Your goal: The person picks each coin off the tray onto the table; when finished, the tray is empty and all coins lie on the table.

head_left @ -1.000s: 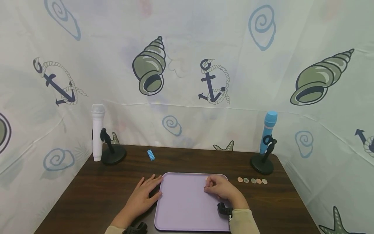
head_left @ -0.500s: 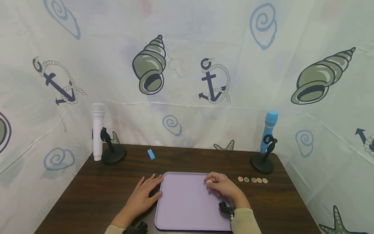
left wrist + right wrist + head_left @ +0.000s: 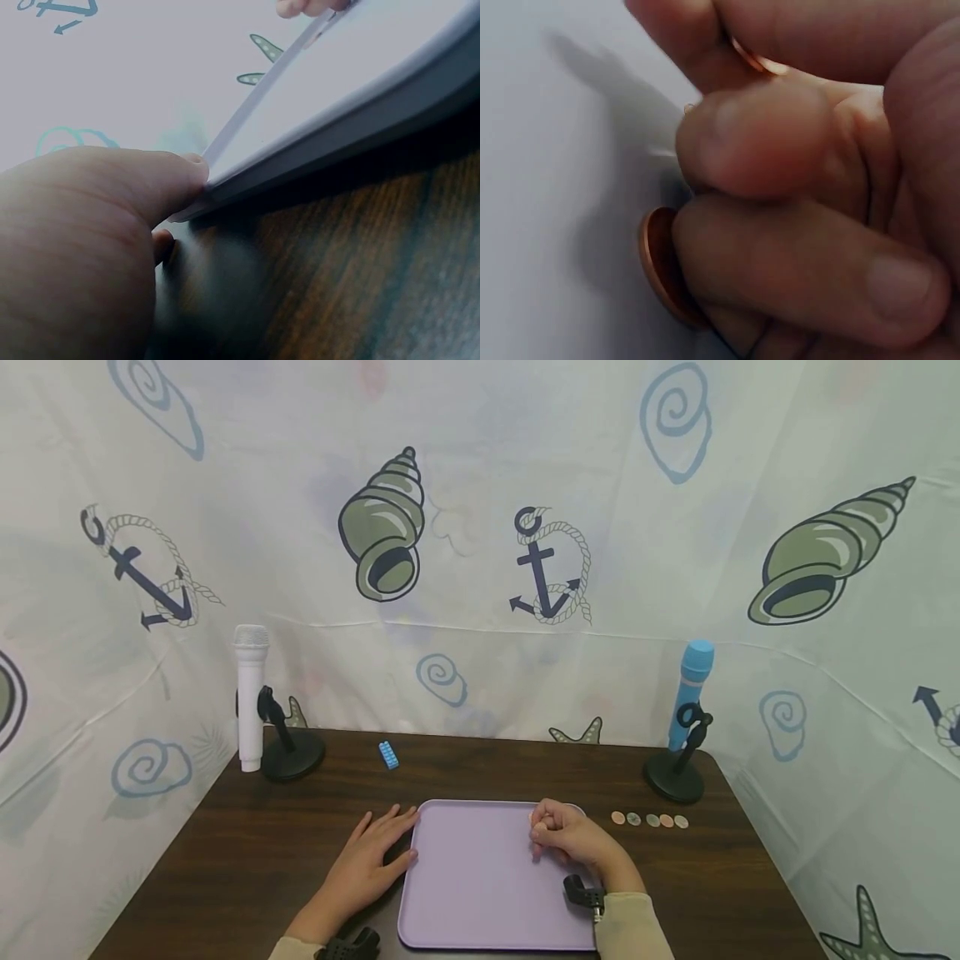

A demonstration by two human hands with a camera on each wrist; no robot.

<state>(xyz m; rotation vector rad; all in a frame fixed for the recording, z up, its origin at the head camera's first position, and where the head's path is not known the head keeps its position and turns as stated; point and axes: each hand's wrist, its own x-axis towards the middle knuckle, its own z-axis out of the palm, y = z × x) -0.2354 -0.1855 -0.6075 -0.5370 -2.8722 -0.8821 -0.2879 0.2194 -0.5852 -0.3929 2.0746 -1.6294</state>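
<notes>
Two hands are at the flat, light-purple tray with rounded corners. Our right hand is over its right side, fingers curled snug around a round copper coin. We cannot tell if that coin touches the tray. Another copper edge peeks out between our fingers. Our left hand has straight fingers touching the tray's left edge and grips nothing.

We think we should squeeze softly and go slowly, low over the tray, so no coin drops and rolls. Light left fingers could stop the tray sliding.

Right of the tray, five small copper and silver coins lie in a row on the dark brown table. Behind the tray, to its left, are a small blue bumpy brick and a white microphone with a round black stand. Behind it, to its right, are a blue microphone and a second black stand, near the row; we might bump that stand or the tray's raised rim.
</notes>
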